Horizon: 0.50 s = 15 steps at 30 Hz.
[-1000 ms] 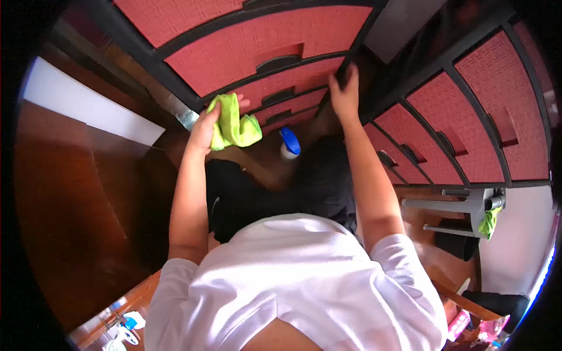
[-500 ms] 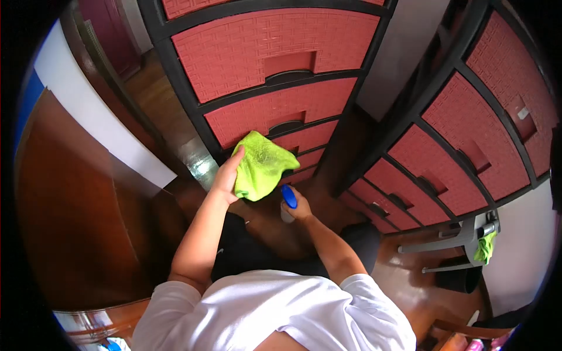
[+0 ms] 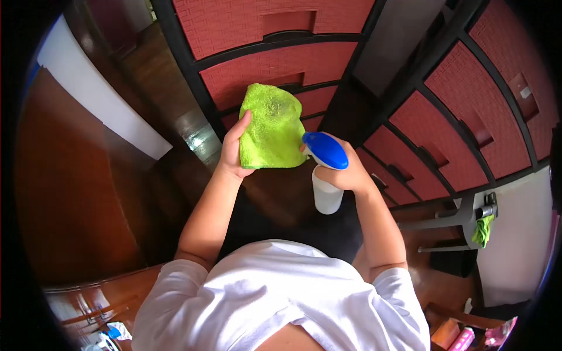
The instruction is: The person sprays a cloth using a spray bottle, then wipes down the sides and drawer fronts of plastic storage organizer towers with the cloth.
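A lime-green cloth [image 3: 270,131] is spread over my left hand [image 3: 235,146], with the thumb on its front and the other fingers hidden behind it. The cloth has a darker patch near its top. My right hand [image 3: 349,171] is wrapped round the neck of a spray bottle [image 3: 328,196] with a blue and white head and a whitish, see-through body. The bottle's nozzle points left and sits right at the cloth's right edge. Both hands are in front of a drawer unit [image 3: 281,64] with red woven-pattern fronts and a black frame.
A second red drawer unit [image 3: 436,134] stands to the right. Beyond it are a grey stool [image 3: 465,219] with another green cloth [image 3: 483,231] on it and a black bin [image 3: 453,263]. Brown wooden furniture [image 3: 70,187] fills the left side.
My right hand has raised the spray bottle from low down up to the cloth's right side. My left hand has lifted the cloth slightly and turned it more upright.
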Motion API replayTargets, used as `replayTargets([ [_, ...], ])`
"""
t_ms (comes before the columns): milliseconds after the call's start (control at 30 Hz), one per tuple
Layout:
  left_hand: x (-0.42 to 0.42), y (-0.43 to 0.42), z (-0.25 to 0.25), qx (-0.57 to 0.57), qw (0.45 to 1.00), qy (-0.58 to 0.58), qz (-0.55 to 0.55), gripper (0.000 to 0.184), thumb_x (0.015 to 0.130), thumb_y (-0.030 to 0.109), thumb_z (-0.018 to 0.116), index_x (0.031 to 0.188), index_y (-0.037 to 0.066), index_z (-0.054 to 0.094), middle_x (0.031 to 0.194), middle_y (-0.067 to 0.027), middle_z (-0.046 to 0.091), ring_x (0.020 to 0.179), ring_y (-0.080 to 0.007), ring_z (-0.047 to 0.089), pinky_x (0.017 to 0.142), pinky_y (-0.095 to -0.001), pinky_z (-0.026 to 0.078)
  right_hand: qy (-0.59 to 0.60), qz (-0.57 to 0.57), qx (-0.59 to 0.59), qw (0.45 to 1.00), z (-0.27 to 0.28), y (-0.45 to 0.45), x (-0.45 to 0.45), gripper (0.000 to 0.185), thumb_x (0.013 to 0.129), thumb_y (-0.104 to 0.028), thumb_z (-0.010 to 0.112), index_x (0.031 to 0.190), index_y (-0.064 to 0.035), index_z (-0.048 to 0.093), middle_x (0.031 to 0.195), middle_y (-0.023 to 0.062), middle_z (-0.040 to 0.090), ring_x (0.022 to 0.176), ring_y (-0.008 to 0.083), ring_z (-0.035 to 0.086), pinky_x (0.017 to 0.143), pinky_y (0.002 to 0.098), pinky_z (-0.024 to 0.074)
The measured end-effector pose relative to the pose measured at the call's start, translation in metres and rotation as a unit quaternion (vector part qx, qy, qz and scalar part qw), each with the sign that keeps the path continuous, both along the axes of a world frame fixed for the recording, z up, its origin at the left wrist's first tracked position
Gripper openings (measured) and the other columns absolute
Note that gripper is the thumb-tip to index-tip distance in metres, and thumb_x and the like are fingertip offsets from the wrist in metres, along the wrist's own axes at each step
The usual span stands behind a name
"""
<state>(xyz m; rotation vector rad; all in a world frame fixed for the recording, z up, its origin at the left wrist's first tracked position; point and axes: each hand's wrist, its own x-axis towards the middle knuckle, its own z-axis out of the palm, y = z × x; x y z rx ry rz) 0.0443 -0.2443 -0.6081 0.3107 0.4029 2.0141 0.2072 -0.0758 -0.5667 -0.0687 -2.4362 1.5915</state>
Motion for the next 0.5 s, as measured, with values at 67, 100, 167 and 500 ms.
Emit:
replayTargets([
  [67, 0.0, -0.005, 0.001, 0.014, 0.999, 0.028, 0.01, 0.047, 0.093, 0.031, 0.049, 0.129, 0.001, 0.043, 0.125, -0.0157, 0.053, 0.114, -0.0296, 0.052, 0.097, -0.0452, 0.041, 0.005, 0.016, 0.003, 1.0, -0.008, 0.004, 0.001, 0.044, 0.06, -0.003, 0.058, 0.104, -0.0025, 0.06, 0.095, 0.0088, 0.062, 0.092, 0.0208, 0.061, 0.077, 0.0314, 0.048],
  [100, -0.001, -0.009, 0.002, 0.022, 0.999, 0.043, 0.015, 0.047, 0.093, 0.03, 0.048, 0.129, 0.001, 0.043, 0.125, -0.016, 0.053, 0.115, -0.0298, 0.052, 0.097, -0.0452, 0.041, 0.008, 0.024, 0.004, 1.0, -0.011, 0.006, 0.001, 0.047, 0.06, -0.004, 0.058, 0.107, -0.0031, 0.059, 0.094, 0.008, 0.062, 0.092, 0.0204, 0.061, 0.076, 0.0315, 0.0485],
  [167, -0.008, -0.014, 0.0, 0.027, 0.998, 0.057, 0.009, 0.046, 0.092, 0.025, 0.049, 0.129, 0.0, 0.042, 0.125, -0.0166, 0.052, 0.114, -0.0304, 0.052, 0.098, -0.0451, 0.041, 0.004, 0.01, -0.139, 0.99, -0.012, 0.01, 0.003, 0.056, 0.059, -0.002, 0.056, 0.115, -0.0033, 0.054, 0.096, 0.0072, 0.062, 0.096, 0.0218, 0.06, 0.077, 0.0313, 0.0487],
  [500, -0.016, 0.023, -0.015, -0.169, 0.958, 0.219, 0.08, 0.038, 0.089, 0.018, 0.059, 0.122, 0.003, 0.047, 0.115, -0.0114, 0.057, 0.105, -0.0199, 0.057, 0.091, -0.0382, 0.045, 0.003, 0.07, -0.284, 0.956, -0.031, 0.027, 0.004, 0.063, 0.053, 0.0, 0.054, 0.116, -0.0005, 0.053, 0.1, 0.0079, 0.057, 0.102, 0.0264, 0.059, 0.078, 0.0318, 0.0492],
])
